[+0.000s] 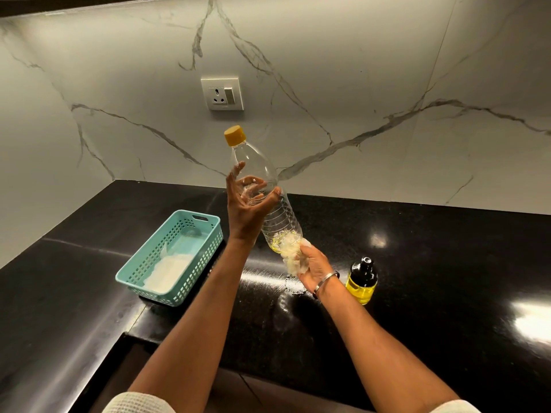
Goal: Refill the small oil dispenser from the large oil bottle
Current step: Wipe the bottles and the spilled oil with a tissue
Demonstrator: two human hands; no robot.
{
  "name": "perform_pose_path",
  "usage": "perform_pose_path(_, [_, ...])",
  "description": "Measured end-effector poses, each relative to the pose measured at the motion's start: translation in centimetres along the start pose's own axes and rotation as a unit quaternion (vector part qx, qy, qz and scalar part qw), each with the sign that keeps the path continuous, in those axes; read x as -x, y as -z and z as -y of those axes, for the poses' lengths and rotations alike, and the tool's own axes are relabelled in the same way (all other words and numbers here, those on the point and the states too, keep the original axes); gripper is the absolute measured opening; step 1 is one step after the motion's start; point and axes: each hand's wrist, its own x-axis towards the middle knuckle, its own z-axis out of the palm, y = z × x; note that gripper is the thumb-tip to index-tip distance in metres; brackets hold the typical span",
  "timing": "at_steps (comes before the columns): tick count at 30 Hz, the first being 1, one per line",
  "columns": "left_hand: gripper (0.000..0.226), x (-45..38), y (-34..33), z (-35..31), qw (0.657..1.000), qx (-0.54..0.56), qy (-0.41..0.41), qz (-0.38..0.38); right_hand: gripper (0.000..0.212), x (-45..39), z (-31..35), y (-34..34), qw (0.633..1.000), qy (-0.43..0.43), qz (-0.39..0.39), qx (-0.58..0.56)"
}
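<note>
L hand grips bottle mid; R hand w/ tissue at base.

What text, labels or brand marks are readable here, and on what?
None readable.
Large oil bottle: clear plastic, no label showing; yellow cap plain.
Small oil dispenser: no print visible.
Wall socket: any marking too small to read.
Teal basket: no text.
</note>
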Motion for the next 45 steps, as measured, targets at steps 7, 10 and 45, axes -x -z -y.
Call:
perform_pose_path(7, [0.087, -0.2, 0.3, -0.1, 1.000, -0.005, 0.002, -0.004, 0.041, 0.4, 0.1, 0.3, 0.996, 0.008, 0.040, -0.082])
perform_pose_path(10, [0.085, -0.2, 0.3, -0.3, 1.000, -0.006, 0.005, -0.010, 0.029, 0.1, -0.4, 0.2, 0.997, 0.040, 0.018, -0.062])
perform_pose_path(45, [0.084, 1.4, -1.9, -0.9, 0.999, -0.016, 0.006, 0.037, 0.060, 0.2, 0.4, -1.2, 0.987, 0.014, 0.055, -0.150])
